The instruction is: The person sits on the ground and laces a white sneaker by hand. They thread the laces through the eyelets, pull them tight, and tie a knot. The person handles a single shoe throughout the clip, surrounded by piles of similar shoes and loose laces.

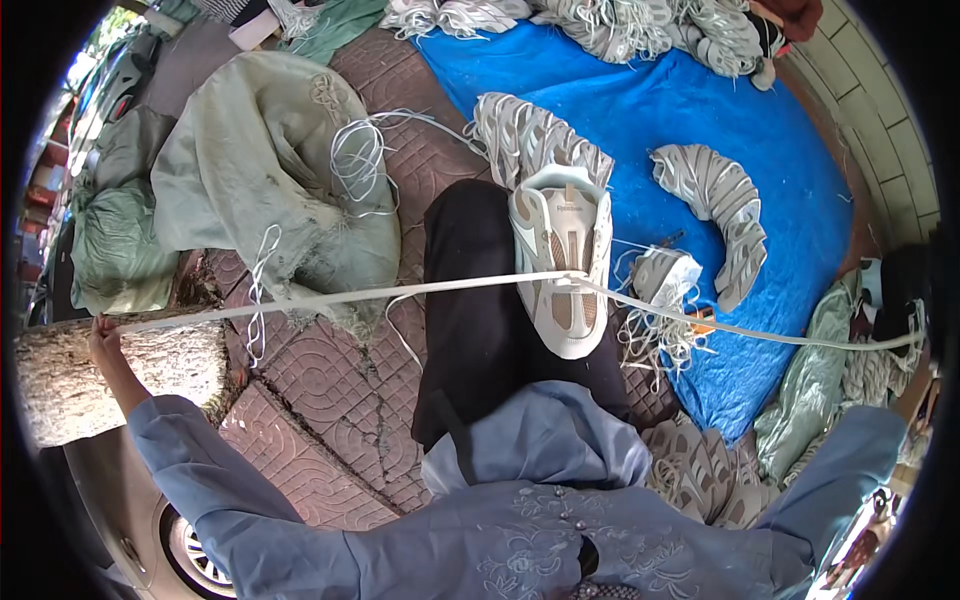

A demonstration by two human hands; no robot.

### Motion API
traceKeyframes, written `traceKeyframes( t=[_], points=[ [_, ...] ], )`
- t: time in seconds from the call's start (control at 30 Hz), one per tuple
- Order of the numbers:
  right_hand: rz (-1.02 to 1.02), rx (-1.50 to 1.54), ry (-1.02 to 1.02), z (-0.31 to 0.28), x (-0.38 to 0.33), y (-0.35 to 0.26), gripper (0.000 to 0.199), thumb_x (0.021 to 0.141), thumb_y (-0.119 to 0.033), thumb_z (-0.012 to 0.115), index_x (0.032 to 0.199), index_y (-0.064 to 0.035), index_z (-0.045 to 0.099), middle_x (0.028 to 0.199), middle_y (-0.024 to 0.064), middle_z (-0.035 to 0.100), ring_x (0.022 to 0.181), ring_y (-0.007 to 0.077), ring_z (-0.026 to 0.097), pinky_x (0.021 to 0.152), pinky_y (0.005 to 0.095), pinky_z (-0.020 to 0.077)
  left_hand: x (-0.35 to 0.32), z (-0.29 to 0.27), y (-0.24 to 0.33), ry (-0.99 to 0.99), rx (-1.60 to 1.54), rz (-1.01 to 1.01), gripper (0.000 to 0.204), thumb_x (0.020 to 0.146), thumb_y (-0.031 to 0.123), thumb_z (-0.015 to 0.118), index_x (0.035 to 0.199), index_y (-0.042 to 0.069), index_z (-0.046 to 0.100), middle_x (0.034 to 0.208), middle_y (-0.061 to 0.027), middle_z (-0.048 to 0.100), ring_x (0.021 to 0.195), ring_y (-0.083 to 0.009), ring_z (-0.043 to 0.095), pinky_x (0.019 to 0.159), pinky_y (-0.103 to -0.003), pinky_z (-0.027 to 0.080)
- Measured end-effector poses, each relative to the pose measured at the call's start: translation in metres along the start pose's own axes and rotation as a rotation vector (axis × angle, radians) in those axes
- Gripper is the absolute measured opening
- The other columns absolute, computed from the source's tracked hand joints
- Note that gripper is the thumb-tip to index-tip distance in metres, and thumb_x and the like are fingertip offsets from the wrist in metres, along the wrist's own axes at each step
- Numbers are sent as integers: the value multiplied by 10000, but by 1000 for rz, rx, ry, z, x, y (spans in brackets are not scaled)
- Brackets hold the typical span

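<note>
A beige and white sneaker upper (572,318) rests on my knees, its rounded toe toward me. From its lacing holes a flat off-white shoelace (400,291) runs out both ways in long, nearly straight lengths. My left hand (104,340) is far out to the left, fingers closed on one end of the lace. Stretched out at the far right, my right hand (922,362) is at the other end; it lies in the dark rim and its fingers show poorly, but the lace pulls straight to it.
Nested rows of sneaker uppers (715,195) lie on a blue sheet (600,90). A bundle of loose white laces (660,335) sits right of my knees. At left are a pale sack (230,150) with tangled laces, a green bag (125,245) and a tree trunk (120,370).
</note>
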State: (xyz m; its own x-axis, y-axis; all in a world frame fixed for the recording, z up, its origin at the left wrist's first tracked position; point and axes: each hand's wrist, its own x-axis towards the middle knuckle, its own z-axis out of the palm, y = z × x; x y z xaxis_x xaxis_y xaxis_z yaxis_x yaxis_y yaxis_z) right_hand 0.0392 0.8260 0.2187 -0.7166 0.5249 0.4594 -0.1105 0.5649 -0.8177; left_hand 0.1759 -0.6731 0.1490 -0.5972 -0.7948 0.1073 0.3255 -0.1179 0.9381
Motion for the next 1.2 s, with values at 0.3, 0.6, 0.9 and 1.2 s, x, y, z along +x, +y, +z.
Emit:
traceKeyframes(
  t=[0.3,0.6,0.9,1.2],
  points=[
    [179,435,-1184,444,-331,-165,207,786,-138,507,756,26,630,831,108,623,605,136,585,545,235,446,-353,358,-230,-895,515,46,220,841,166,496,1018,67,581,845,-47,614,760,-128,595,681,-252,468],
    [439,270,-1394,521,-410,-180,104,729,-96,594,721,6,611,551,48,560,467,64,502,407,192,341,-486,437,-294,-923,685,170,49,765,68,547,793,29,557,670,-138,580,616,-285,587,542,-339,459],
    [570,313,-1373,525,-418,-179,80,738,-82,580,728,-8,606,550,48,558,436,52,451,382,189,301,-512,429,-302,-738,709,248,36,737,32,568,752,36,536,648,-121,561,596,-287,572,507,-354,445],
    [536,313,-1314,518,-423,-181,81,730,-60,592,773,5,613,571,40,560,461,55,483,385,187,316,-510,432,-295,-742,702,256,42,734,0,552,739,31,524,625,-123,547,564,-283,554,488,-348,432]
  ],
)
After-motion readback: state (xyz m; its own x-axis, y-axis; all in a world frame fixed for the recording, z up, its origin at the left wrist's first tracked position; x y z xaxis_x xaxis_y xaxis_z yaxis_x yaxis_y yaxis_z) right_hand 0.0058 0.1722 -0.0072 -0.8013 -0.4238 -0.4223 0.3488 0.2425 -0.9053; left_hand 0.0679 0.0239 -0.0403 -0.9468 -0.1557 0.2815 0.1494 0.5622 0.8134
